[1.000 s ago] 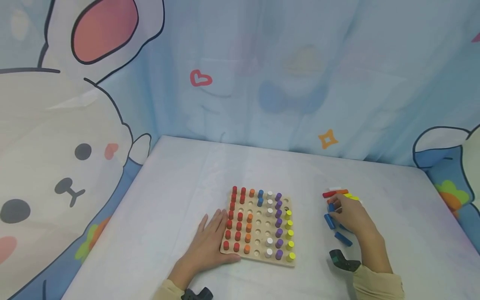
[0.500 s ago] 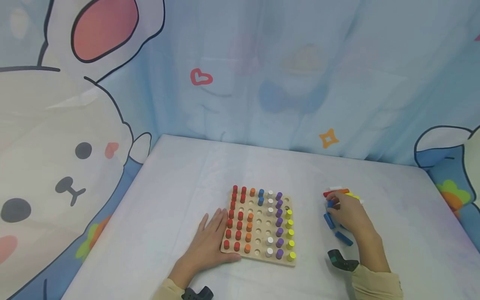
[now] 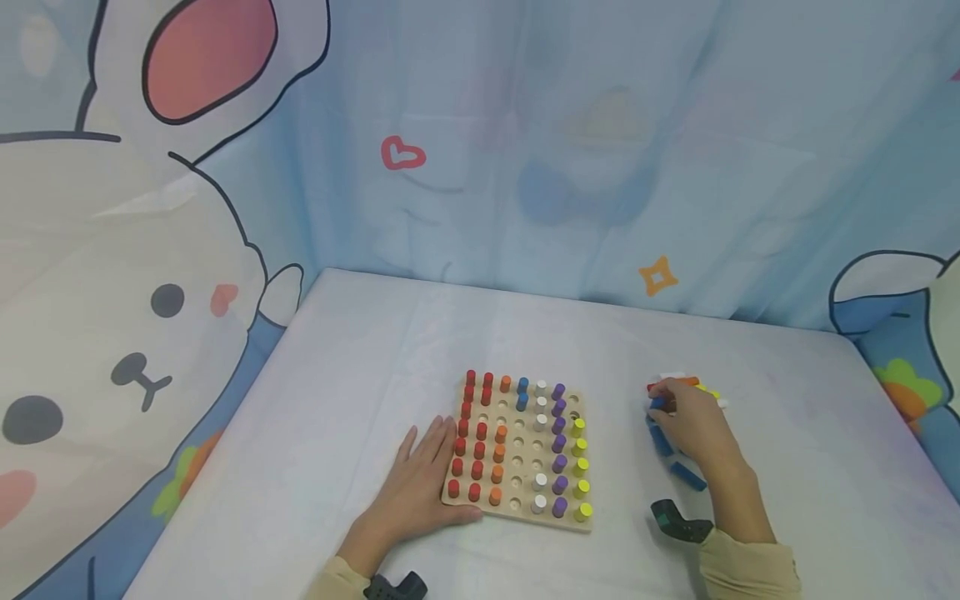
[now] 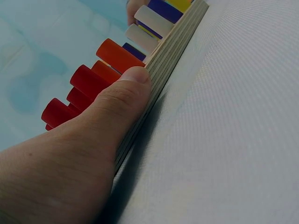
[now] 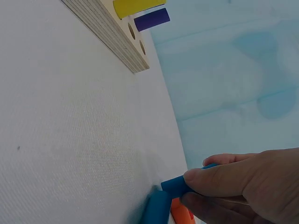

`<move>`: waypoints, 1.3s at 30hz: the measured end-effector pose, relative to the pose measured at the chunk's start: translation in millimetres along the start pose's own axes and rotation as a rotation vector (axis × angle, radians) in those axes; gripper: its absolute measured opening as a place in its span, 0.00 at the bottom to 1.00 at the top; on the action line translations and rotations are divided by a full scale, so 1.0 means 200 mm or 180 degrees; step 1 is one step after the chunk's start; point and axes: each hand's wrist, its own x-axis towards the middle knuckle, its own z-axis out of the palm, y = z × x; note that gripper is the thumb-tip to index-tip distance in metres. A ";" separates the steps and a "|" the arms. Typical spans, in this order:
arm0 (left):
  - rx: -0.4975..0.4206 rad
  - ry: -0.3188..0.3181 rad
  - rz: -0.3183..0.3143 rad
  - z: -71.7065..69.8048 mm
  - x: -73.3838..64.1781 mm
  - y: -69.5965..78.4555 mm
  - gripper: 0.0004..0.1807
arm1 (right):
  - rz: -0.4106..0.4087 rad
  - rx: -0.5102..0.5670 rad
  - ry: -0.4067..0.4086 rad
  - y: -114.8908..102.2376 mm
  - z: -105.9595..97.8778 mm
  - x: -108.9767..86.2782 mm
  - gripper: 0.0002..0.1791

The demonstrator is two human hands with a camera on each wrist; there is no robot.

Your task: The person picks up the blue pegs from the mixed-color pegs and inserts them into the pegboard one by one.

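Observation:
A wooden pegboard (image 3: pixel 525 518) lies on the white table, with upright red, orange, blue, white, purple and yellow pegs in rows and several bare holes. Against its left side rests my left hand (image 3: pixel 412 490), fingers straight; the left wrist view shows the thumb (image 4: pixel 122 95) touching the near edge. To the right of the board, my right hand (image 3: pixel 701 427) pinches a blue peg (image 5: pixel 174 186) between thumb and fingers. Right beside that peg lies another blue peg (image 5: pixel 157 207). One more blue peg (image 3: pixel 687 477) lies closer to me.
Beyond the right hand are loose red, orange (image 3: pixel 687 381), yellow (image 3: pixel 708 392) and white pegs, partly hidden. A light blue curtain (image 3: pixel 480 167) with cartoon prints hangs behind the white tabletop (image 3: pixel 360 358).
My right hand has shifted slightly left and away from me, with the blue peg between its fingers. The left hand and the pegboard have stayed in place.

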 end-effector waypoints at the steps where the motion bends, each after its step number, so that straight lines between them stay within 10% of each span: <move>1: 0.0006 -0.0001 -0.0001 0.00 0.00 0.00 0.67 | -0.0007 0.0014 0.0017 0.00 0.00 0.00 0.15; 39: 0.0021 -0.0054 -0.0037 -0.01 0.00 0.01 0.67 | -0.0007 0.0025 0.0160 -0.18 0.02 -0.03 0.14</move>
